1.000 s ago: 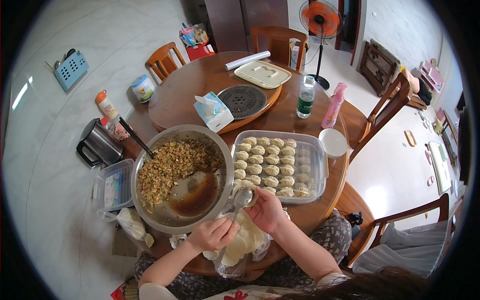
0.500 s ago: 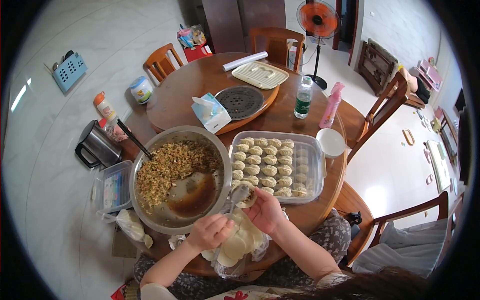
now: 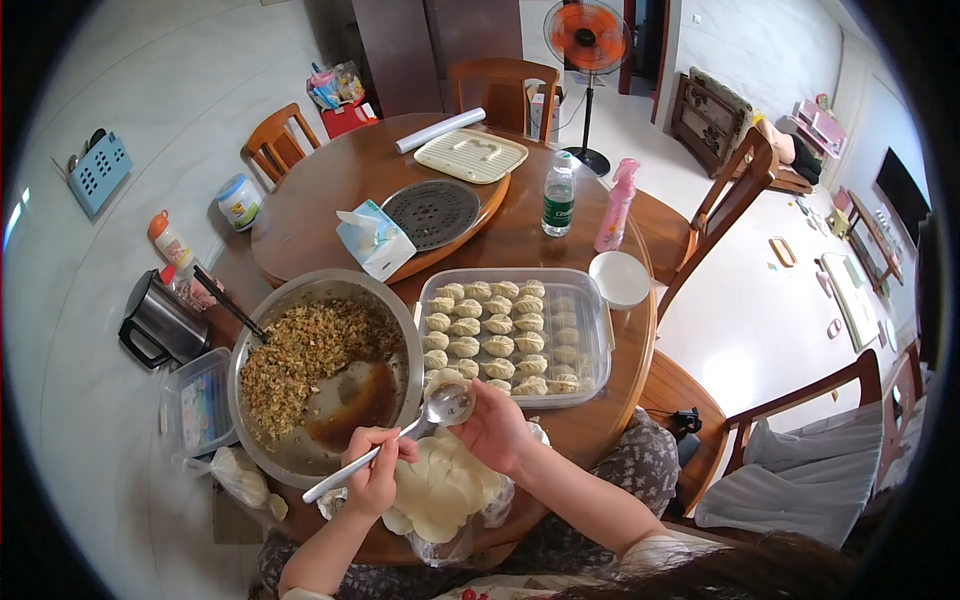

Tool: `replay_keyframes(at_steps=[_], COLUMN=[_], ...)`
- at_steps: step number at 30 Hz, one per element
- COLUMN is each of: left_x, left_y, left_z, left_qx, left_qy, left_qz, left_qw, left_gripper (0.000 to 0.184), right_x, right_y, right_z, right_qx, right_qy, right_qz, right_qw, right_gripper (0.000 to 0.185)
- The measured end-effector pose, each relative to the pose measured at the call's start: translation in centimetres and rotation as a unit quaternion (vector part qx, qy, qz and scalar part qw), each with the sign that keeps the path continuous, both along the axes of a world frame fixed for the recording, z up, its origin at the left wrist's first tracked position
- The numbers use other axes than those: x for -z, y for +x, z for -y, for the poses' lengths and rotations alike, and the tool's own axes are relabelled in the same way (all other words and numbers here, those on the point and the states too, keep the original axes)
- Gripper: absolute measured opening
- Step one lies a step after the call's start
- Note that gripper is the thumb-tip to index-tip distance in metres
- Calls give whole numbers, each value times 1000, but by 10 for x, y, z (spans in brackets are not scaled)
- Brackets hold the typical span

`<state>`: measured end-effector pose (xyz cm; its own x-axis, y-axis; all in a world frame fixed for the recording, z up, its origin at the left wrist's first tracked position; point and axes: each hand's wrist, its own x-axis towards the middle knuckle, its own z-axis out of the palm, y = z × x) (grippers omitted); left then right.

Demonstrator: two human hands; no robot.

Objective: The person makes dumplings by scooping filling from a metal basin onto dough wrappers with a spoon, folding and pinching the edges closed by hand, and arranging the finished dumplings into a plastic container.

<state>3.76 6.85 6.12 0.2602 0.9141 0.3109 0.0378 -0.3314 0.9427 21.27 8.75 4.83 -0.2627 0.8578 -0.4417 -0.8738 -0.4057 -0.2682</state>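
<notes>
My left hand (image 3: 372,468) is closed around the handle of a metal spoon (image 3: 450,403), whose bowl lies just in front of my right hand. My right hand (image 3: 494,428) cups a round dumpling wrapper (image 3: 440,379), largely hidden behind the spoon bowl. Below both hands, a pile of pale wrappers (image 3: 440,485) rests on clear plastic. To the left, a large metal bowl (image 3: 408,345) holds minced filling (image 3: 300,355) and brown liquid, with dark chopsticks (image 3: 228,302) leaning on its rim. Rows of pleated dumplings (image 3: 498,346) sit in a clear plastic tray (image 3: 592,372) beyond my right hand.
On the round wooden table (image 3: 320,185) stand a tissue box (image 3: 378,245), water bottle (image 3: 558,200), pink spray bottle (image 3: 614,210) and white bowl (image 3: 620,279). A kettle (image 3: 165,318) and a plastic container (image 3: 200,405) are at left. Chairs (image 3: 715,215) surround the table.
My left hand has turned the spoon so its handle now points down to the left and its bowl covers the wrapper. The camera view has shifted right, moving everything leftward.
</notes>
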Motion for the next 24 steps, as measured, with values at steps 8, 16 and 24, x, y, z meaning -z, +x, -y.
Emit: replay_keyframes(at_steps=[8, 16, 24], left_x=[-2, -3, -10], left_y=[-3, -9, -39], left_z=[-6, -13, -4], left_qx=[-55, -57, -96], left_qy=[-149, -228, -181], left_qz=[152, 219, 215], left_qw=[976, 947, 955], left_gripper=[10, 10, 10], right_x=[-12, 7, 1], right_y=[3, 4, 1], right_z=[3, 0, -1], right_qx=[-20, -34, -5], right_qy=[9, 16, -12], right_qz=[-8, -12, -17], right_qw=[1000, 999, 1000], right_gripper=[31, 27, 32])
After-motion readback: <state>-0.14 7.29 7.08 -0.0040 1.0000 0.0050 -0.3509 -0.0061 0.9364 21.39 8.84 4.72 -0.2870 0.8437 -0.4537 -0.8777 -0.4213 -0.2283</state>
